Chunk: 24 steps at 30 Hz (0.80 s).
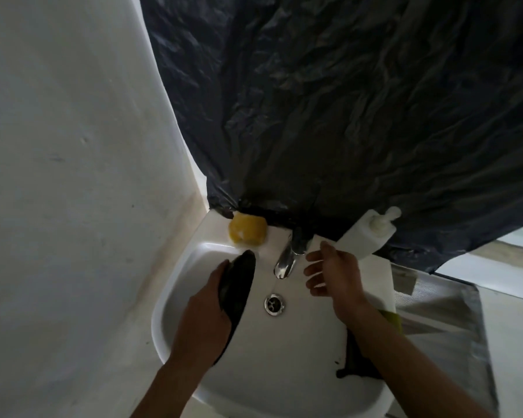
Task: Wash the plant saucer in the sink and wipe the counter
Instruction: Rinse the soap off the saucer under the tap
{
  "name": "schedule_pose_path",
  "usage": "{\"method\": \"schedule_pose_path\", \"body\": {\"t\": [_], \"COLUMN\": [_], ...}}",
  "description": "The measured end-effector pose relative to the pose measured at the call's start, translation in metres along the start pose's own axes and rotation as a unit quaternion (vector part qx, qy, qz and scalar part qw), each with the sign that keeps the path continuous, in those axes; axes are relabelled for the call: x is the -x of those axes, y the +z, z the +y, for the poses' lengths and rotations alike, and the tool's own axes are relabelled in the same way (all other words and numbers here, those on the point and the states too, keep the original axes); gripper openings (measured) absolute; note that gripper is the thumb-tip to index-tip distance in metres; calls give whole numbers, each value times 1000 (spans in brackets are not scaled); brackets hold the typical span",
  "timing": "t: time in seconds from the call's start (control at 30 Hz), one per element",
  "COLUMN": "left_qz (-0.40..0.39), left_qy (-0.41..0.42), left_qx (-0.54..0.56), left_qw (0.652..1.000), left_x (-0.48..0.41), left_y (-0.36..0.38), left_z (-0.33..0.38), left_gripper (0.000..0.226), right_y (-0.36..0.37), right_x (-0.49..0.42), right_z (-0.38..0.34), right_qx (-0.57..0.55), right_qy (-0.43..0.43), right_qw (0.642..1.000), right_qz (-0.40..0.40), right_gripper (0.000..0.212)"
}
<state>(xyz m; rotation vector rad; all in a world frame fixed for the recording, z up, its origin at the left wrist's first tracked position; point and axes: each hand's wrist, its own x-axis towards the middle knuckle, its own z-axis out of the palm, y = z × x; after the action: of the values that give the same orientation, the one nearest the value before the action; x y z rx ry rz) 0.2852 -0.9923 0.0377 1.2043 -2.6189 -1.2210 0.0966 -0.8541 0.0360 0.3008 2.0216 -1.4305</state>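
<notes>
A dark plant saucer (237, 285) is held on edge over the left side of the white sink (284, 357). My left hand (206, 315) grips it from the left. My right hand (332, 271) hovers with spread, relaxed fingers just right of the chrome tap (285, 259), holding nothing. A thin stream of water falls from the tap toward the drain (274, 304). A yellow sponge (247, 230) lies on the sink's back rim, left of the tap.
A white pump soap bottle (366, 233) stands right of the tap. Black plastic sheeting (344, 101) hangs behind the sink. A dark cloth (355, 354) drapes over the sink's right rim, beside white paper (375, 285) and a silvery surface (447, 327). A white wall (73, 176) is left.
</notes>
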Motion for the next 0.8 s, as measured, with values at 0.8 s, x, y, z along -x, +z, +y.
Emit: {"method": "schedule_pose_path", "body": {"t": [0.8], "left_qz": [-11], "left_qy": [120], "left_qx": [-330], "left_qw": [936], "left_x": [0], "left_y": [13], "left_z": [-16], "left_gripper": [93], "right_y": [27], "right_x": [11], "right_z": [-3], "right_qx": [-81], "right_qy": [-22], "right_qw": [989], "right_qz": [-118], "right_gripper": [30]}}
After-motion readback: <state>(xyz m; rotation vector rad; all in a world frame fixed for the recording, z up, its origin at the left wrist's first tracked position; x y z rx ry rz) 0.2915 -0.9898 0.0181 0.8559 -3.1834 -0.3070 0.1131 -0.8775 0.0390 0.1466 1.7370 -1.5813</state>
